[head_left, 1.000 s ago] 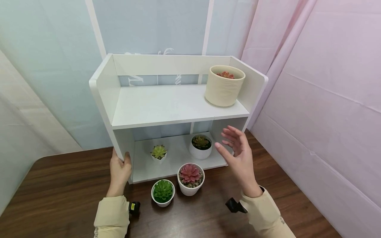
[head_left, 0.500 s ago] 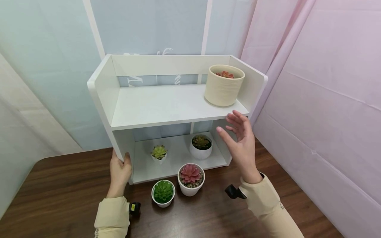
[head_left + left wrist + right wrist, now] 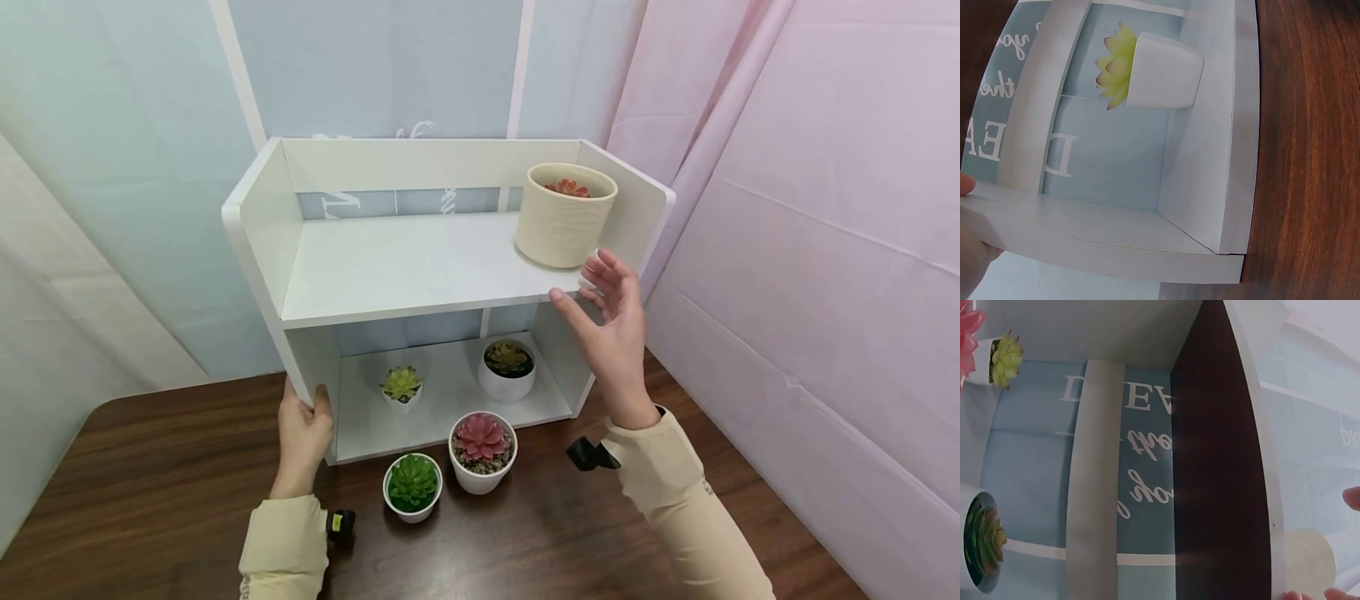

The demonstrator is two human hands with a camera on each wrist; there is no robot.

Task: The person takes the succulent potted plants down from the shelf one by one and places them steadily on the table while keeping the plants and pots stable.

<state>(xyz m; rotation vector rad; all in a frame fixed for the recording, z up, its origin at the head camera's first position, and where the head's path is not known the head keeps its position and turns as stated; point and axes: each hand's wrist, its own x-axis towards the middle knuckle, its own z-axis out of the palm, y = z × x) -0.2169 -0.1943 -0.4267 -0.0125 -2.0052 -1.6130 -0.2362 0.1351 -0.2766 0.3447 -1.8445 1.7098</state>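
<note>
While the left hand [image 3: 303,433] grips the lower front edge of the white shelf's [image 3: 420,267] left side panel, thumb curled round it, the right hand [image 3: 611,333] hovers with fingers spread loosely at the shelf's upper right front corner, just beside the cream pot [image 3: 564,215] standing there.

left hand [image 3: 303,433] gripping, thumb forward, right hand [image 3: 611,333] raised, fingers spread
</note>
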